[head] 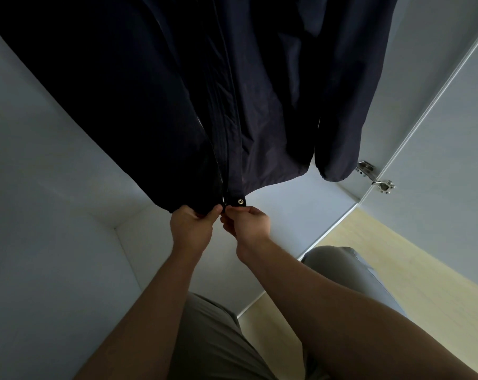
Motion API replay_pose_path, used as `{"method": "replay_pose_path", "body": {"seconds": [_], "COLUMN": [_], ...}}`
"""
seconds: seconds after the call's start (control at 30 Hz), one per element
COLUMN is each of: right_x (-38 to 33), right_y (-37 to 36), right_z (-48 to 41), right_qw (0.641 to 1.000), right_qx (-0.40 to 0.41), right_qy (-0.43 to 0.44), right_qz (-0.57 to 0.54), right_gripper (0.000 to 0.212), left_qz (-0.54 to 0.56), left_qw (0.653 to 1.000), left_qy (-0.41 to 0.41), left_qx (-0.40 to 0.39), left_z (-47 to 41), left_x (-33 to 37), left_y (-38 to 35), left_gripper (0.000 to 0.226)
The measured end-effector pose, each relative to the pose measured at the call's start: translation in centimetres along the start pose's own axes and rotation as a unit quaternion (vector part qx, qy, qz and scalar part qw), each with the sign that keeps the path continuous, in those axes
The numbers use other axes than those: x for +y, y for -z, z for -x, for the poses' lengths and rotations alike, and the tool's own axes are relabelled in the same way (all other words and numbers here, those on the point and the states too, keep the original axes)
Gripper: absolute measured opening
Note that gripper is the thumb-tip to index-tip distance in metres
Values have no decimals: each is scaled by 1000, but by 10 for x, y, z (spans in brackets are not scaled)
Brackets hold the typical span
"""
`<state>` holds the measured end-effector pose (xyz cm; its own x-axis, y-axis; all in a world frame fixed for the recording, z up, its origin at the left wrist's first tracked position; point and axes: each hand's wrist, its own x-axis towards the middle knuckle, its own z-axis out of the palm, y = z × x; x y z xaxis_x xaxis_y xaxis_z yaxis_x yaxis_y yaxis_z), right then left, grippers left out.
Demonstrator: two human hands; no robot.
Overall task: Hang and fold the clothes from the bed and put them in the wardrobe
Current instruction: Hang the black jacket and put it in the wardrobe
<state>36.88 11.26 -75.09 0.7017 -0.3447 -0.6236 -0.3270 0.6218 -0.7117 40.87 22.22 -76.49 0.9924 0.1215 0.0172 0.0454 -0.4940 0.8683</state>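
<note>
A dark navy jacket [194, 86] hangs inside the white wardrobe [48, 201] and fills the top of the view. Its hanger is out of sight. My left hand [191, 224] pinches the bottom hem of the jacket's left front panel beside the zipper. My right hand [246, 222] pinches the bottom end of the zipper on the right panel, just under a metal snap [241, 201]. The two hands are almost touching at the hem. One sleeve cuff [335, 167] hangs down at the right.
The open wardrobe door [441, 127] stands at the right with metal hinges [375, 175]. The wardrobe floor [295, 212] lies under the jacket. Light wooden flooring [397, 270] is at the lower right. My legs in grey trousers [213, 338] are at the bottom.
</note>
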Motion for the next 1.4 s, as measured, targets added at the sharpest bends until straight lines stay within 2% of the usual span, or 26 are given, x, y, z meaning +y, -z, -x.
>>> {"method": "replay_pose_path", "body": {"seconds": [0.17, 0.37, 0.43, 0.5, 0.57, 0.63, 0.73, 0.87, 1.03, 1.17, 1.3, 1.4], "right_x": [-3, -3, -7, -13, -18, -22, -28, -21, -31, -33, -31, -32], "right_y": [2, 15, 19, 20, 17, 12, 1, -8, -2, 0, -4, -11], "right_z": [-4, -9, -11, -9, -6, -3, 0, 1, -4, -4, -1, 0], "right_qw": [999, 997, 984, 942, 910, 911, 941, 966, 964, 965, 958, 956], "right_qx": [-2, -46, -73, -112, -159, -187, -169, -99, -119, -146, -175, -168], "right_qy": [21, -27, -31, -28, -40, -61, -66, -3, -50, -93, -151, -189], "right_qz": [49, 50, 159, 316, 381, 362, 287, 241, 234, 198, 172, 147], "right_gripper": [6, 3, 7, 16, 22, 26, 23, 21, 21, 18, 24, 26], "left_qz": [-54, -74, -95, -116, -123, -113, -36, 46, 94, 103, 102, 41], "left_qw": [997, 991, 987, 981, 977, 972, 979, 984, 985, 989, 990, 994], "left_qy": [-11, 3, -21, -39, -47, -48, -34, -7, 14, 20, 1, -27], "left_qx": [-51, -108, -129, -148, -170, -198, -197, -172, -141, -108, -94, -95], "left_z": [-5, -15, -15, -17, -19, -17, -9, -14, -5, -5, 0, 1], "left_x": [0, -3, -8, -13, -16, -15, -11, 1, -3, -6, -6, -10], "left_y": [3, 7, 12, 17, 20, 22, 22, 15, 13, 14, 14, 15], "left_gripper": [29, 32, 26, 20, 20, 15, 3, 8, 11, 2, 10, 17]}}
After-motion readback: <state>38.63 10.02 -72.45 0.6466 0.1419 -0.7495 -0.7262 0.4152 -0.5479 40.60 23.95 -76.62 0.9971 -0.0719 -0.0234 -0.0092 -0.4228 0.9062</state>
